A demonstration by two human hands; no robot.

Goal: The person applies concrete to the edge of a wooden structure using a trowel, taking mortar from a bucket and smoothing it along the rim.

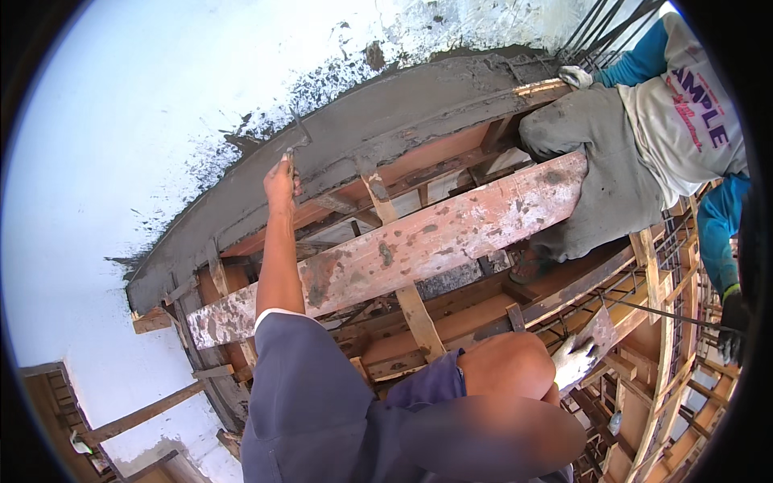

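My left hand (282,185), bare, is closed round the handle of a small trowel (301,129). The trowel's thin metal shank and edge lie against a curved band of wet grey mortar (362,113) along the white wall. My right hand (573,361), in a whitish glove, grips the edge of a small flat mortar board (597,332) low on the right. My bent limb partly hides that hand's wrist. Between my hands runs a long mortar-spattered plank (435,241), touched by neither.
A co-worker in grey trousers (600,145) sits at the plank's right end, one gloved hand (576,76) by the mortar's edge. Curved timber formwork (483,322) with gaps lies below the plank. Steel bars (604,32) stick out at upper right. A sloping timber (145,414) is at lower left.
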